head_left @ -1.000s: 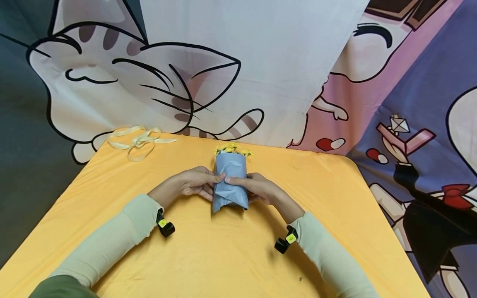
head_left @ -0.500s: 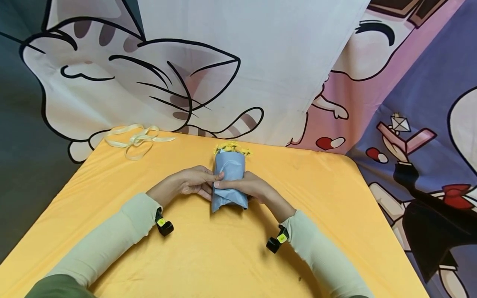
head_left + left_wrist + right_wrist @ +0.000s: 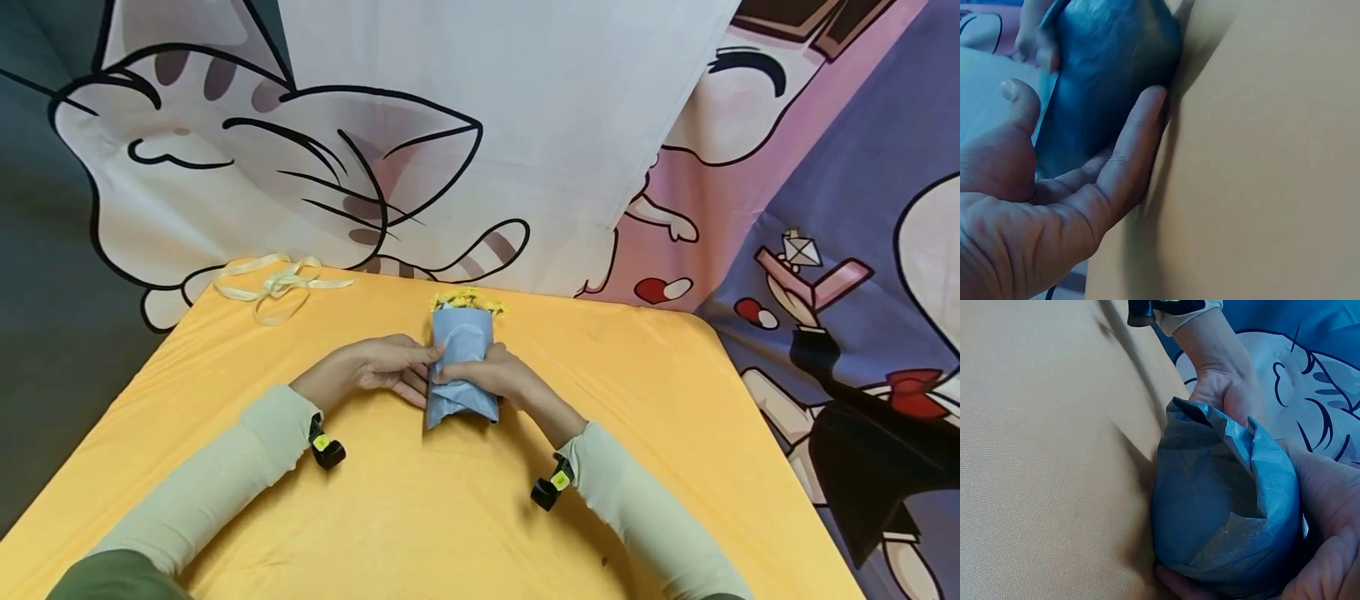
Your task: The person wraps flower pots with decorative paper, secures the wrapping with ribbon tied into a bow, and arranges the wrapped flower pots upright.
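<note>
A small bouquet of yellow flowers [image 3: 467,298] in blue-grey wrapping paper [image 3: 463,333] lies on the yellow cloth, blooms away from me. My right hand [image 3: 498,372] grips it from the right, thumb across the front and fingers underneath. At its left side, my left hand [image 3: 390,365] touches the wrap with fairly straight fingers. In the left wrist view, the left thumb [image 3: 1019,106] stands apart from the paper. The right wrist view shows the folded, open lower end of the wrapping [image 3: 1210,494]. The stems are hidden inside.
A loose pale ribbon [image 3: 281,283] lies in loops at the table's back left corner. The yellow-covered table [image 3: 420,517] meets a printed cat curtain [image 3: 420,175] behind. Another printed cloth [image 3: 825,350] hangs on the right.
My right hand has moved left, its thumb reaching farther across the wrap. The left thumb has drawn back to the paper's left edge. The bouquet has barely shifted.
</note>
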